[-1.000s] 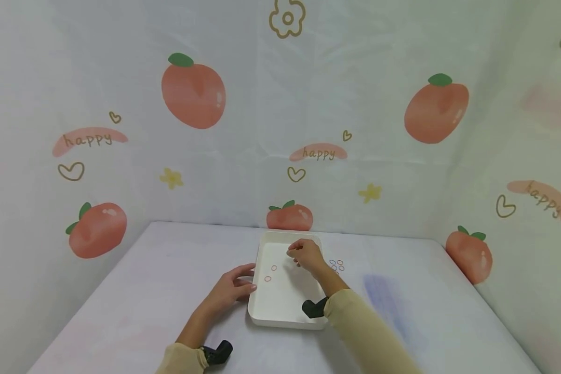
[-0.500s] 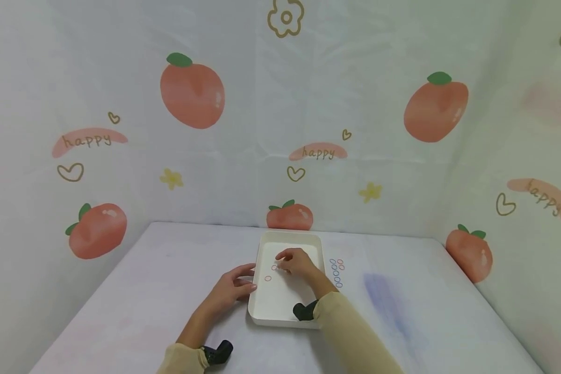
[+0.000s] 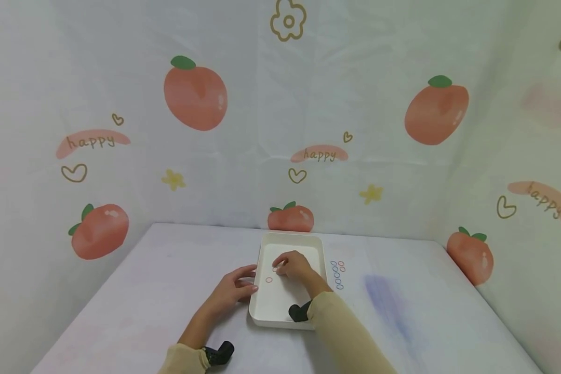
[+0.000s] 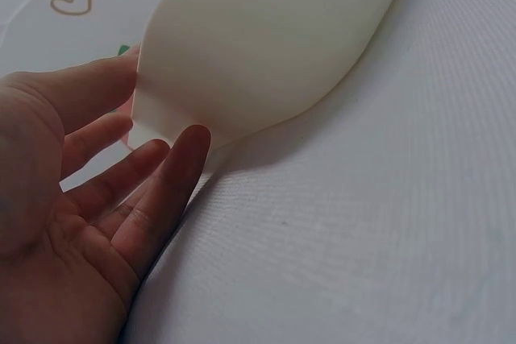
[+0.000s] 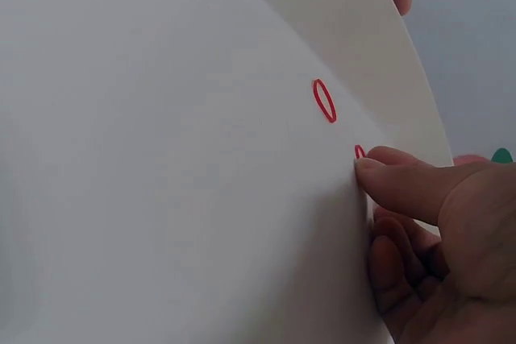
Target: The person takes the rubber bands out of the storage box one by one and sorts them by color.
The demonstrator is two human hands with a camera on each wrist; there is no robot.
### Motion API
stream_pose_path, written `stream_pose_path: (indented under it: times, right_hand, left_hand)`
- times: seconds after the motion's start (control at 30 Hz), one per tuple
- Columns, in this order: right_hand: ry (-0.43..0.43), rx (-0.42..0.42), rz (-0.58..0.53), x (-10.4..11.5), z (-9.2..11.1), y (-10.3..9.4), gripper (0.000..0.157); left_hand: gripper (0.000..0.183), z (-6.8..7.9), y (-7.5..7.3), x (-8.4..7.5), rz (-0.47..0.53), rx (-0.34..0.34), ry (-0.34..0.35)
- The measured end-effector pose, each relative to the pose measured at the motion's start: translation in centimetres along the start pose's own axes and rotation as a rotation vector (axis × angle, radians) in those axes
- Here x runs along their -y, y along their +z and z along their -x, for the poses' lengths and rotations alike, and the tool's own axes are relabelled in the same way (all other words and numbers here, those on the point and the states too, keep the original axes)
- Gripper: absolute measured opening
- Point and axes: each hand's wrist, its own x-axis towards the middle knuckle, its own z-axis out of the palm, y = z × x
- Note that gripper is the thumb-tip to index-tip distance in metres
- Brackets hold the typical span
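Note:
A white rectangular tray [image 3: 280, 306] lies on the table. My left hand [image 3: 234, 288] rests against its left side, and in the left wrist view its loosely extended fingers [image 4: 181, 171] touch the outer wall. My right hand [image 3: 295, 266] is over the tray's left half. In the right wrist view, thumb and index finger of the right hand [image 5: 435, 223] pinch together at a small thin red ring [image 5: 359, 151], like a rubber band, mostly hidden by the fingertips. Another red ring [image 5: 324, 101] lies apart from the fingers on the tray floor, nearer me in the head view.
Several blue rings [image 3: 337, 275] and two red rings [image 3: 341, 266] lie on the white table cover [image 3: 402, 291] right of the tray. A fruit-patterned white curtain [image 3: 243, 171] hangs behind the table. Each wrist wears a black device [image 3: 219, 353].
My right hand has moved left and a little nearer me, from the tray's far right part to the red rings at left. More blue rings show at right. The left hand stays put.

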Motion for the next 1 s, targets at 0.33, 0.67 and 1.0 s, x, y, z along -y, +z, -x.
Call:
stream_pose_path:
  times: [0.33, 0.67, 1.0]
  right_hand:
    - [-0.002, -0.015, 0.021, 0.48, 0.28, 0.12, 0.005]
    - [-0.012, -0.010, 0.005, -0.10, 0.06, 0.04, 0.007]
    - [0.021, 0.032, -0.105, -0.31, 0.39, -0.26, 0.007]
  left_hand:
    - [0.059, 0.15, 0.03, -0.34, 0.008, 0.002, -0.011]
    - [0.058, -0.10, 0.17, -0.10, 0.012, -0.006, -0.017]
    - [0.060, 0.05, -0.01, -0.37, 0.012, -0.001, -0.017]
